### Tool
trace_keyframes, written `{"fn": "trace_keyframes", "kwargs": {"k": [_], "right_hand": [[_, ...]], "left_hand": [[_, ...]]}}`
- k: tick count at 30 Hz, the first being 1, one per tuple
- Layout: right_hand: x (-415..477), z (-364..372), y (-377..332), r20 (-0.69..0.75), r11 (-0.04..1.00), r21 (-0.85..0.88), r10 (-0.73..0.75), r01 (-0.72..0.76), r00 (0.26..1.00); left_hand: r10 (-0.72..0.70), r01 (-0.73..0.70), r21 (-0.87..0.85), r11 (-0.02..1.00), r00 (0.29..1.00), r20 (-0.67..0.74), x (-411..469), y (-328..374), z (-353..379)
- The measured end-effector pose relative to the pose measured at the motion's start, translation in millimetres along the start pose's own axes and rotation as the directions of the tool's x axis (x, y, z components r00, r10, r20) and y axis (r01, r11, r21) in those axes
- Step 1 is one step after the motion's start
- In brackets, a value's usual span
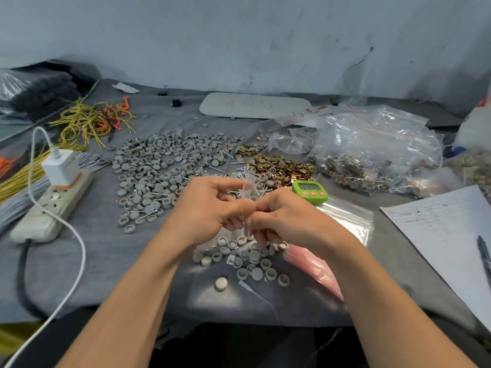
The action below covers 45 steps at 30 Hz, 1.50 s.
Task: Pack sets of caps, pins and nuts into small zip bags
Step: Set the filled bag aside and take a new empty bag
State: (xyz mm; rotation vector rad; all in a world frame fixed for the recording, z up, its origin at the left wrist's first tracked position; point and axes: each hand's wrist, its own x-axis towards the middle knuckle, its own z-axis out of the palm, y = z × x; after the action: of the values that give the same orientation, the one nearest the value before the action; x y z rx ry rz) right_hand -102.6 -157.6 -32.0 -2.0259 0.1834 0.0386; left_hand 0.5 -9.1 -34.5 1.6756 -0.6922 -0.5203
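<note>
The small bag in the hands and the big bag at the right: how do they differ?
The small bag is pinched between the left hand and right hand; the big bag lies on the table. The small bag is narrow; the big bag is wide and crumpled. The big bag is stuffed full; the small bag's contents are blurred. Both are clear plastic.
</note>
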Motion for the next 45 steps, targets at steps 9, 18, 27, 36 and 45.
{"fn": "trace_keyframes", "kwargs": {"k": [9,18,27,36,45], "right_hand": [[7.7,13.3,-6.8,-0.290,1.000,0.016,0.006,-0.002,0.957],[19.3,23.5,-6.9,-0.429,0.993,0.000,0.107,-0.118,0.897],[21.7,24.2,-11.8,-0.481,0.957,-0.231,0.044,-0.175,0.875],[21.5,45.2,-18.2,-0.637,0.942,-0.289,-0.054,-0.173,0.769],[13.2,54.5,-17.2,-0.553,0.814,-0.581,-0.403,0.010,0.729]], "left_hand": [[-0.045,0.040,-0.123,0.992,0.998,-0.039,1.4,4.2,-2.5],[0.072,-0.005,0.284,0.959,0.972,-0.225,9.7,9.8,2.3],[0.061,0.031,0.490,0.871,0.983,-0.171,-7.4,18.6,-14.9],[0.260,0.263,0.671,0.693,0.777,-0.573,-9.8,23.2,-9.0],[0.446,-0.079,0.646,0.759,0.787,-0.427,-15.5,11.4,13.3]]}}
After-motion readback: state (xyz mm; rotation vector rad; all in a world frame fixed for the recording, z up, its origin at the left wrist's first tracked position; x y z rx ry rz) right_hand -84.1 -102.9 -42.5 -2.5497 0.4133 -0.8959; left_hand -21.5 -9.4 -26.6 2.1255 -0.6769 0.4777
